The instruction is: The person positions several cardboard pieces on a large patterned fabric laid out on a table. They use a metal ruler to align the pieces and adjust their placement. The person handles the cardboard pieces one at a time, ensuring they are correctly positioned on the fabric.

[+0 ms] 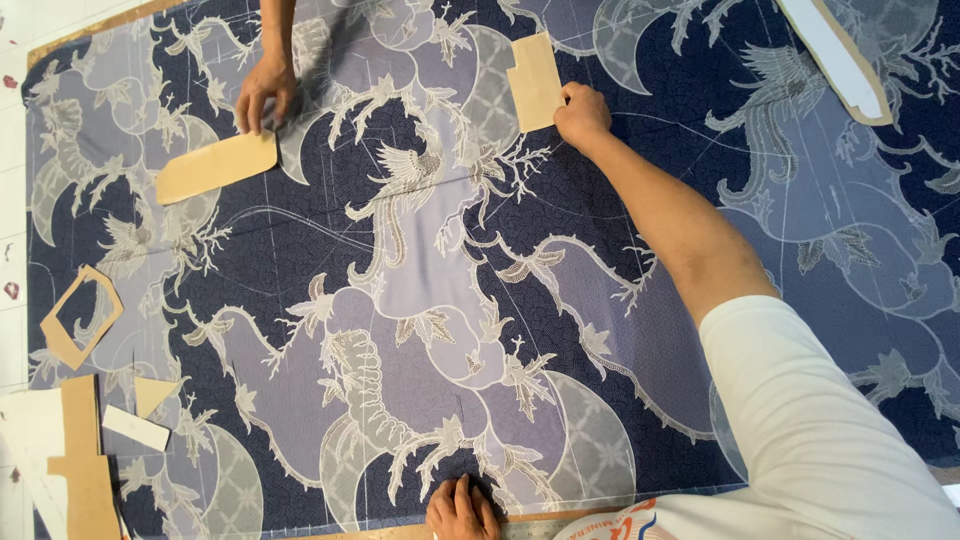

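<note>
A blue and grey cloth with a bird and leaf print (420, 290) is spread flat over the table. My right hand (582, 115) reaches far across it, fingers curled on the edge of a small notched tan cardboard pattern piece (535, 82) lying on the cloth. At the near edge, my left hand (462, 510) rests on the cloth and holds nothing. From the far side, another person's hand (265, 92) presses on the end of a long tan pattern piece (215, 165).
Cardboard offcuts lie at the left: an open frame shape (80, 315), a small triangle (155, 393), a white strip (135, 428) and tan slabs (85, 465). A long white and tan pattern piece (840, 55) lies at the far right. White floor tiles (10, 200) border the left.
</note>
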